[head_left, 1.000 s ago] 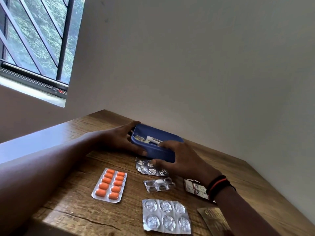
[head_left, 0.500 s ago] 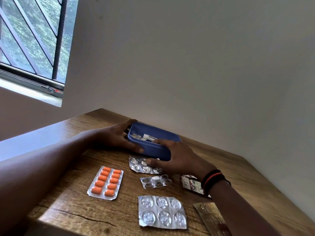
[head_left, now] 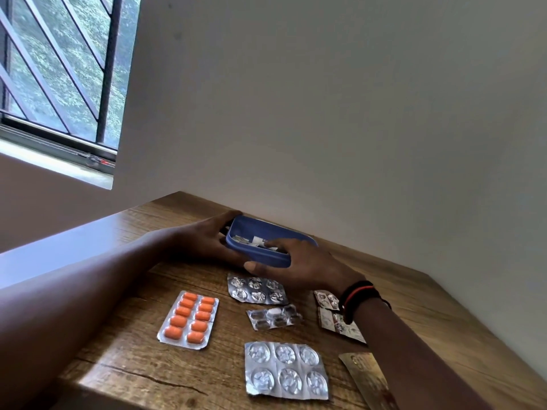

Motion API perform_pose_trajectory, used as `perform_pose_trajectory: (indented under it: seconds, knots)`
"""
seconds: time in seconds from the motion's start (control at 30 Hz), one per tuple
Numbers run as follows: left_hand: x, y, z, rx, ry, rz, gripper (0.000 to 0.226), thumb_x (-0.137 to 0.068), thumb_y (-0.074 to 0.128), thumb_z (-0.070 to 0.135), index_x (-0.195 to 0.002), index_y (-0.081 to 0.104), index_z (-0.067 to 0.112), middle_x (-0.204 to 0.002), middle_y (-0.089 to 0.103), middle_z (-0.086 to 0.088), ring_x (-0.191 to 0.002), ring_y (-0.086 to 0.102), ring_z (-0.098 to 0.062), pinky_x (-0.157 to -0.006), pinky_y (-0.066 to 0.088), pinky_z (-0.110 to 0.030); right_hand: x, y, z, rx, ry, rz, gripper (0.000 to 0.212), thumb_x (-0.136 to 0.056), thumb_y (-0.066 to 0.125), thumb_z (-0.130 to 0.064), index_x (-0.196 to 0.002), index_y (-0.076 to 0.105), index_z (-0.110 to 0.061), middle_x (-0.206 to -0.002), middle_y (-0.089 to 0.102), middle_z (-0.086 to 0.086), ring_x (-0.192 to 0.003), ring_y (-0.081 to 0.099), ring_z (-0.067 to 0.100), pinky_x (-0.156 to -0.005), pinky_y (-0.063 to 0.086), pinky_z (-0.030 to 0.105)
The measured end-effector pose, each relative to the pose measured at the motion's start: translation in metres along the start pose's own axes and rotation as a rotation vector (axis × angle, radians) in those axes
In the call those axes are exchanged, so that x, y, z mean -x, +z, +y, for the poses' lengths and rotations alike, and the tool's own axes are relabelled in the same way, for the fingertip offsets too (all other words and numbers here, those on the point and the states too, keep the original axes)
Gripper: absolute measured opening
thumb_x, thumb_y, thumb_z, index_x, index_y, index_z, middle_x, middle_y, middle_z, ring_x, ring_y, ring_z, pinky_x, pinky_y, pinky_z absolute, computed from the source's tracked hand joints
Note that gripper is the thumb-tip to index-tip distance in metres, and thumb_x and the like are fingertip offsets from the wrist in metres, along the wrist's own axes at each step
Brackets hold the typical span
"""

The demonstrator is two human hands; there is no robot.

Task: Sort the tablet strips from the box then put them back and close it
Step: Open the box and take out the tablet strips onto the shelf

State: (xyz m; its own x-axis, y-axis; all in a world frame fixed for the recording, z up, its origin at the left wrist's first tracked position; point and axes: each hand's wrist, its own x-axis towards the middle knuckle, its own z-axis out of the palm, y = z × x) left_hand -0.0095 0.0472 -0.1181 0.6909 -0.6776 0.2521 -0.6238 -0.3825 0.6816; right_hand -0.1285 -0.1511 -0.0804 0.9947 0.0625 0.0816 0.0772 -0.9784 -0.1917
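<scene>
The box (head_left: 260, 255), blue and with no lid on, sits at centre frame on the far part of the table (head_left: 429, 315), close to the wall. A few strips (head_left: 257, 240) lie inside it. The left hand (head_left: 204, 241) grips its left end, fingers behind and thumb along the front. The right hand (head_left: 299, 263) clasps the near wall: its fingers curl over the rim into the box and its thumb presses the outside. Whether those fingertips also pinch a strip is hidden.

Below the box, more strips lie apart on the wood: an orange strip (head_left: 189, 321) at lower left, a silver strip (head_left: 256, 291) just under the right hand, a small strip (head_left: 273, 316), a big strip (head_left: 285, 371) at bottom centre, a printed strip (head_left: 337, 318) beside the wrist and a gold strip (head_left: 367, 380) at the lower right edge.

This looks like the emptying and sorting step, with the box not yet empty. The next move likely calls for lifting out a remaining strip while the left hand braces the box, then laying it on bare wood. No lid is in view.
</scene>
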Motion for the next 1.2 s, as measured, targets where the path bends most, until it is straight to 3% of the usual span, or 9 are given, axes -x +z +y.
perform_pose_trajectory:
  seconds: [0.2,0.4,0.53,0.6,0.67,0.77,0.93,1.03,1.2]
  knots:
    - [0.001,-0.001,0.0,0.003,-0.029,-0.013,0.096,-0.057,0.085,0.064,-0.138,0.04,0.04,-0.132,0.057,0.013,-0.118,0.055,-0.008,-0.103,0.048,-0.042,-0.001,-0.002,0.008,-0.139,-0.058,0.062,0.074,-0.069,0.065,-0.072,-0.129,0.055,-0.028,-0.118,0.056,-0.014,-0.103,0.056,0.002,-0.077,0.041,0.017]
    - [0.001,0.001,0.005,0.029,-0.059,-0.019,0.1,-0.059,0.089,0.053,-0.141,0.034,0.037,-0.132,0.053,0.017,-0.122,0.052,-0.01,-0.104,0.045,-0.036,-0.001,-0.006,0.013,-0.301,-0.129,0.16,0.038,-0.089,0.053,-0.056,-0.102,0.074,-0.027,-0.082,0.067,-0.016,-0.071,0.055,-0.003,-0.065,0.037,0.016]
    - [0.0,0.0,0.002,0.033,-0.061,-0.03,0.102,-0.057,0.089,0.058,-0.142,0.035,0.039,-0.136,0.054,0.014,-0.122,0.053,-0.01,-0.106,0.046,-0.042,-0.001,-0.006,0.013,-0.355,-0.092,0.192,0.071,-0.086,0.038,-0.066,-0.076,0.067,-0.002,-0.054,0.038,0.0,-0.052,0.036,0.014,-0.058,0.03,0.031]
    - [0.0,0.0,0.0,0.036,-0.06,-0.028,0.105,-0.052,0.088,0.065,-0.141,0.037,0.04,-0.135,0.056,0.015,-0.121,0.054,-0.009,-0.105,0.047,-0.045,-0.001,-0.007,0.015,-0.386,-0.05,0.197,0.081,-0.082,0.034,-0.073,-0.078,0.071,-0.001,-0.06,0.055,0.012,-0.057,0.05,0.024,-0.064,0.041,0.038]
    - [-0.001,0.001,-0.001,0.031,-0.058,-0.021,0.106,-0.05,0.088,0.066,-0.14,0.037,0.04,-0.133,0.057,0.016,-0.12,0.055,-0.008,-0.105,0.047,-0.045,0.0,-0.009,0.017,-0.444,-0.009,0.193,0.068,-0.088,0.035,-0.067,-0.089,0.078,-0.014,-0.086,0.075,0.009,-0.083,0.068,0.021,-0.085,0.05,0.038]
    - [-0.001,0.001,-0.002,0.033,-0.052,-0.021,0.101,-0.051,0.089,0.065,-0.137,0.04,0.042,-0.131,0.059,0.018,-0.119,0.056,-0.006,-0.104,0.048,-0.044,0.0,-0.011,0.02,-0.581,-0.014,0.259,0.051,-0.091,0.049,-0.054,-0.089,0.079,-0.013,-0.089,0.077,0.001,-0.086,0.072,0.013,-0.092,0.054,0.036]
    - [0.001,0.0,0.004,0.049,-0.049,-0.043,0.09,-0.062,0.088,0.052,-0.135,0.035,0.043,-0.129,0.054,0.02,-0.117,0.055,-0.006,-0.094,0.048,-0.027,0.0,-0.014,0.028,-0.669,-0.073,0.549,0.017,-0.072,0.083,-0.025,-0.08,0.079,-0.01,-0.079,0.077,0.002,-0.078,0.074,0.016,-0.08,0.06,0.037]
    - [0.001,-0.001,0.006,0.052,-0.047,-0.044,0.091,-0.061,0.087,0.054,-0.136,0.037,0.042,-0.131,0.055,0.019,-0.118,0.055,-0.007,-0.096,0.049,-0.03,0.001,-0.019,0.031,-0.791,-0.104,0.668,0.02,-0.065,0.086,-0.001,-0.082,0.076,-0.006,-0.081,0.077,0.005,-0.074,0.072,0.012,-0.071,0.058,0.027]
    - [0.0,-0.001,0.002,0.058,-0.069,-0.046,0.112,-0.048,0.087,0.068,-0.143,0.033,0.041,-0.136,0.053,0.016,-0.12,0.055,-0.011,-0.104,0.049,-0.042,0.012,-0.036,0.031,-0.945,-0.245,0.834,0.032,-0.069,0.078,0.009,-0.098,0.07,-0.001,-0.096,0.074,0.002,-0.075,0.071,0.001,-0.065,0.054,0.013]
